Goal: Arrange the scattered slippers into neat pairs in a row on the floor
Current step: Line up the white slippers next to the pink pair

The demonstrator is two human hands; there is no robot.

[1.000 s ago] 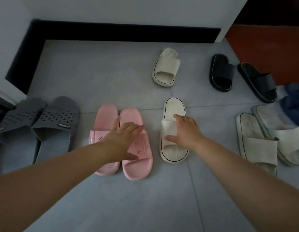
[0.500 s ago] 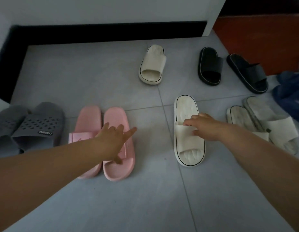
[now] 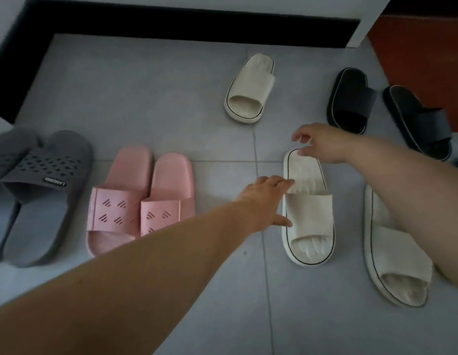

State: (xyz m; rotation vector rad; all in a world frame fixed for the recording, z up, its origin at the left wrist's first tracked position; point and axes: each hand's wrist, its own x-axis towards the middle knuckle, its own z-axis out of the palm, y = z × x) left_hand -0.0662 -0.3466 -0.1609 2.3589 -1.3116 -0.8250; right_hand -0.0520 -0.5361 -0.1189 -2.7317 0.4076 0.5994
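Since the frame half a second ago, my left hand [image 3: 268, 201] has left the pink pair [image 3: 115, 208] and crossed to the near cream slipper [image 3: 309, 213]. My right hand [image 3: 322, 143] has gone from that slipper's strap up to its heel end.

Grip, left: fingers straight, tips against the slipper's left rim just above the strap, thumb low by the same edge. Nothing is clasped.

Grip, right: fingers loosely bent and spread, thumb at the heel rim. I cannot tell whether it touches, and it holds nothing.

Position: the near cream slipper lies flat, heel away from me, just right of a tile joint. Its right edge runs just beside a worn white slipper [image 3: 397, 252], leaving only a narrow strip of floor between them.

Its mate, the far cream slipper [image 3: 249, 90], sits well apart, further off and tilted, near the black pair [image 3: 350, 98].

Room: bare floor [image 3: 145, 111] stretches from the far slipper left to the black skirting [image 3: 171, 29]. A band also lies between the pink pair and the near cream slipper. The grey pair [image 3: 51, 175] sits at the left edge.
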